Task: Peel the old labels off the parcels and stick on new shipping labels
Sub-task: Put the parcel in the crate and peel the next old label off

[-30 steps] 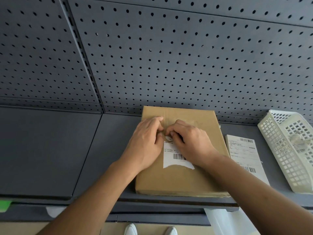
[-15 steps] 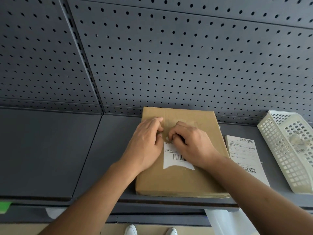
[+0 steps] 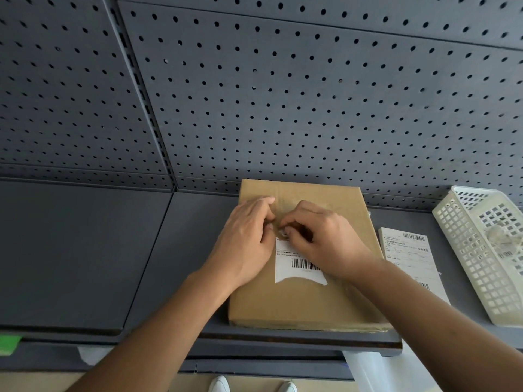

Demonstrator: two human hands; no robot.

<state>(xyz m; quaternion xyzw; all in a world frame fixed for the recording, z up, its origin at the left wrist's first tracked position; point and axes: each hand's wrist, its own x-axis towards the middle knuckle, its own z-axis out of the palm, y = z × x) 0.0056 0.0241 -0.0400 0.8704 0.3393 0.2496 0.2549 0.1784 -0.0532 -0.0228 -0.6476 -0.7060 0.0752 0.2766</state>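
Nips, with the right hand [image 3: 319,244], fingers curled tight, the lifted top edge of the old label [image 3: 297,268]; presses down with the left hand [image 3: 244,244] just beside it, fingers loosely bent on the cardboard and holding nothing that shows (thumb tip close to the same corner, contact hidden). Works with both on the upper middle of the parcel [image 3: 297,306], lying flat on the grey shelf [image 3: 192,250] with its far edge near the pegboard [image 3: 283,108]. Judging by the ragged lower edge of the white paper: thin, brittle stuff, prone to tear in strips rather than come off whole, and stuck hard to the board. Best taken at a freed corner, low and close to the glue line, and drawn back slowly along the surface, not straight up. Expect a light, stiff carton, likely to slide or lift on the smooth metal unless pinned by the other palm. Mind what looks like glossy tape under the top of the label, apt to come up too. Farther right, flat on the shelf and just beside the parcel: a fresh shipping label sheet [image 3: 410,258], limp and light, best picked up by an edge. Beyond that, a white lattice basket [image 3: 475,267] with something pale inside, too blurred to name.
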